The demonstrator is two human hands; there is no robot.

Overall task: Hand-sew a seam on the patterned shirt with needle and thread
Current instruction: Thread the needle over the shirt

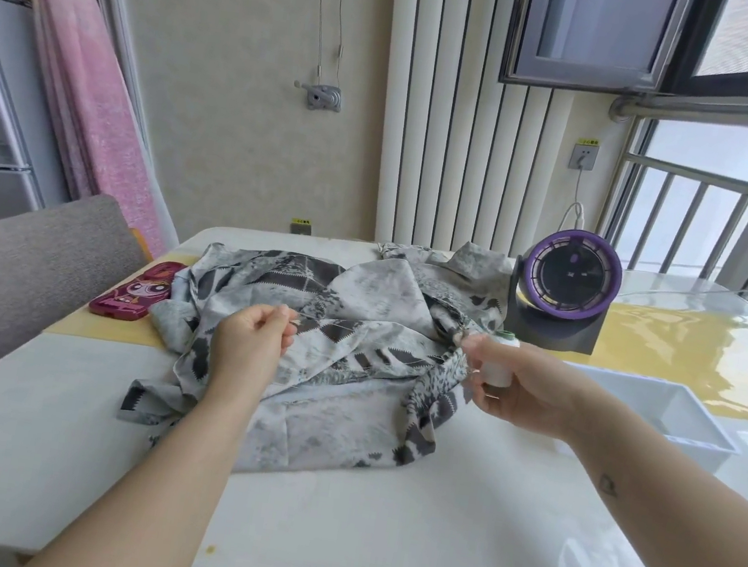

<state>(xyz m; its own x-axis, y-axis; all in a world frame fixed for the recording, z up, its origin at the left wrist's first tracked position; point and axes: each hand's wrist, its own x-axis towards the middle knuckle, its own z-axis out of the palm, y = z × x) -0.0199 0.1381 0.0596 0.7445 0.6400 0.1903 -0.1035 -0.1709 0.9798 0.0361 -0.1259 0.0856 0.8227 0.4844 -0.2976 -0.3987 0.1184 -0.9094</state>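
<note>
Desk [46, 452] bears the crumpled grey patterned shirt [345, 395]. Behind the shirt's right side stands a purple fan [564, 295], right of it a white tray [663, 414], left of it a pink phone case [132, 295]. Over the shirt the left hand [251, 347] has its fingers pinching thread [308, 317]. At the shirt's right edge the right hand [526, 388] has its fingers gripping a white spool [497, 372].

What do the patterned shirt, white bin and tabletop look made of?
Grey patterned shirt: thin woven cloth, slight sheen; it drapes in soft creases.
White rectangular bin: probably moulded plastic, smooth and matte, with thin walls and a flat rim.
White tabletop: hard and glossy, stone or glass perhaps; it mirrors the window light.
</note>
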